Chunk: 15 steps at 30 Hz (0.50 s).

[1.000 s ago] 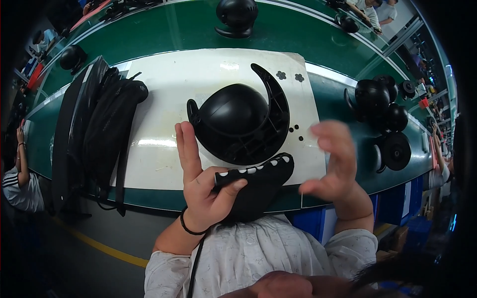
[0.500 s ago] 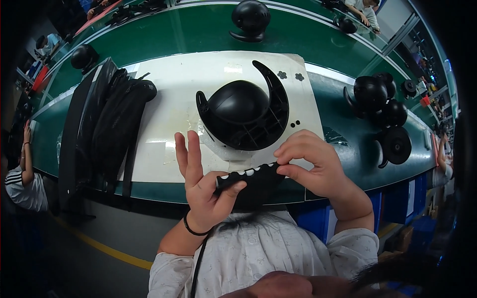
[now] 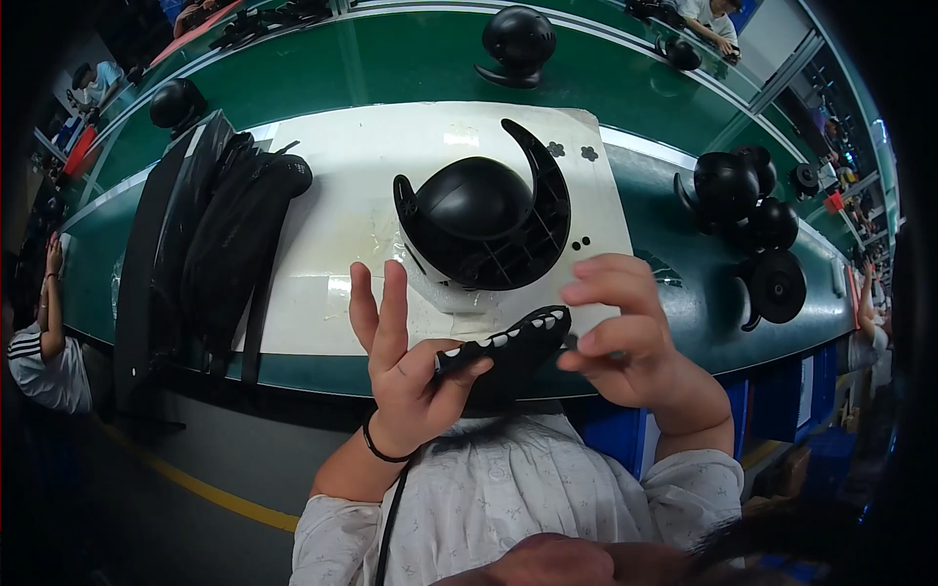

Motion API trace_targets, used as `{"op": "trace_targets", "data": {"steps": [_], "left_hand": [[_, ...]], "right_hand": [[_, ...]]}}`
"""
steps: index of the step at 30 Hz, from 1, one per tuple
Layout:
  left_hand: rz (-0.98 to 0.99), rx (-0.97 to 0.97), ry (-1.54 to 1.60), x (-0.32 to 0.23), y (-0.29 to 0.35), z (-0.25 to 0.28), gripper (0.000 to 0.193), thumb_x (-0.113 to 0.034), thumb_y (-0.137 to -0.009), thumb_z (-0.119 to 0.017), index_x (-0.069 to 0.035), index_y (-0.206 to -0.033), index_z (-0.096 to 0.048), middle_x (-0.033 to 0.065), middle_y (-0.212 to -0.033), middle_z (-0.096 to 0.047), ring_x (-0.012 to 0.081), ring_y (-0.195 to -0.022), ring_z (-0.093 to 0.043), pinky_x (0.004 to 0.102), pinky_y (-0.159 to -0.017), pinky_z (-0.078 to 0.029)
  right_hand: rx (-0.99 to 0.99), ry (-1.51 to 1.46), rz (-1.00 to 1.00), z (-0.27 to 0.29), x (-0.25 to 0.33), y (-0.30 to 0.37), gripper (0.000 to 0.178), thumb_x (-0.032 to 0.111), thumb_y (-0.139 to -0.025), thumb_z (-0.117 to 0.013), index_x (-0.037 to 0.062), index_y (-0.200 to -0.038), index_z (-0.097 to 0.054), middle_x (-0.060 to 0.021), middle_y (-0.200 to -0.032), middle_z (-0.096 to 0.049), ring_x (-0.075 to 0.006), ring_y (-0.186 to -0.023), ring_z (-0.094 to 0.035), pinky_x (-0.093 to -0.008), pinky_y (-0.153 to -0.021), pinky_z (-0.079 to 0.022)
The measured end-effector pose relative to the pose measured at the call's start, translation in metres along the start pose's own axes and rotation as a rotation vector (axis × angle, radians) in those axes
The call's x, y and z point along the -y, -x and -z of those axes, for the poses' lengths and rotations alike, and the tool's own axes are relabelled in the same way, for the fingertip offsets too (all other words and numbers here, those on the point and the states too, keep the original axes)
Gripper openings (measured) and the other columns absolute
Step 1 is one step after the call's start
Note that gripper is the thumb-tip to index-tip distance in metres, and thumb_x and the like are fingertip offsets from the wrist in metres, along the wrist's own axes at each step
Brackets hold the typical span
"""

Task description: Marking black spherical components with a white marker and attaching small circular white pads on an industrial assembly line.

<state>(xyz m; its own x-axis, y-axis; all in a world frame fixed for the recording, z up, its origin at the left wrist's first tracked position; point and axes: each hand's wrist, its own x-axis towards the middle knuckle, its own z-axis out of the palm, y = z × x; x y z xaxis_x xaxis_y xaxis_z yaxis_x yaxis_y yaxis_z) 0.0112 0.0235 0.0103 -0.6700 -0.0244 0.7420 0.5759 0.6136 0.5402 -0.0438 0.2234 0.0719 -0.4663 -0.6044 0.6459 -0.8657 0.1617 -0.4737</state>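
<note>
Black toothed strip (image 3: 508, 354) lies slanted just below the round black shell (image 3: 484, 225) on the counter (image 3: 332, 205), your left hand (image 3: 405, 376) pinching its low end, your right hand (image 3: 620, 337) pinching its high end.

A long green workbench (image 3: 391, 68) is seen curving across the view beyond the hands, with a white mat (image 3: 332, 195) laid on it directly ahead of them. To the left of the hands, a stack of flat black parts (image 3: 210, 234) is leaned over the mat's edge. To the right of the hands, a cluster of round black housings (image 3: 752, 210) is set on the green surface, and further ones (image 3: 518, 39) are placed at the far side. Bright overhead light is reflected on the mat and bench top. Below and left of the hands, a grey floor (image 3: 147, 508) with a yellow line (image 3: 195, 483) is visible. Blue crates (image 3: 782, 391) are stored under the bench to the right. Other seated people (image 3: 39, 342) are glimpsed at the edges.
</note>
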Motion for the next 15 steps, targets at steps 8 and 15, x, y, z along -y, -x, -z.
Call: {"op": "trace_targets", "data": {"steps": [8,15], "left_hand": [[0.022,0.005,-0.013,0.000,-0.001,0.000,0.025,-0.022,-0.067,-0.072,-0.003,-0.070,-0.057,0.0254,-0.136,-0.028,0.0450,-0.129,-0.013,0.0483,-0.101,-0.015],[-0.043,0.015,-0.053,-0.001,0.000,0.000,0.023,-0.022,-0.066,-0.072,-0.005,-0.070,-0.057,0.0256,-0.134,-0.031,0.0438,-0.129,-0.015,0.0470,-0.101,-0.009]], "right_hand": [[0.076,-0.029,0.016,-0.007,-0.002,0.001,0.045,-0.002,-0.066,-0.067,0.0130,-0.102,-0.045,-0.0028,-0.089,-0.056,-0.0229,-0.089,-0.053,-0.0351,-0.076,-0.036],[0.023,-0.297,0.098,-0.035,0.006,-0.021,0.057,-0.009,-0.064,-0.063,0.0124,-0.114,-0.045,-0.0090,-0.098,-0.051,-0.0255,-0.081,-0.055,-0.0333,-0.069,-0.040]]}}
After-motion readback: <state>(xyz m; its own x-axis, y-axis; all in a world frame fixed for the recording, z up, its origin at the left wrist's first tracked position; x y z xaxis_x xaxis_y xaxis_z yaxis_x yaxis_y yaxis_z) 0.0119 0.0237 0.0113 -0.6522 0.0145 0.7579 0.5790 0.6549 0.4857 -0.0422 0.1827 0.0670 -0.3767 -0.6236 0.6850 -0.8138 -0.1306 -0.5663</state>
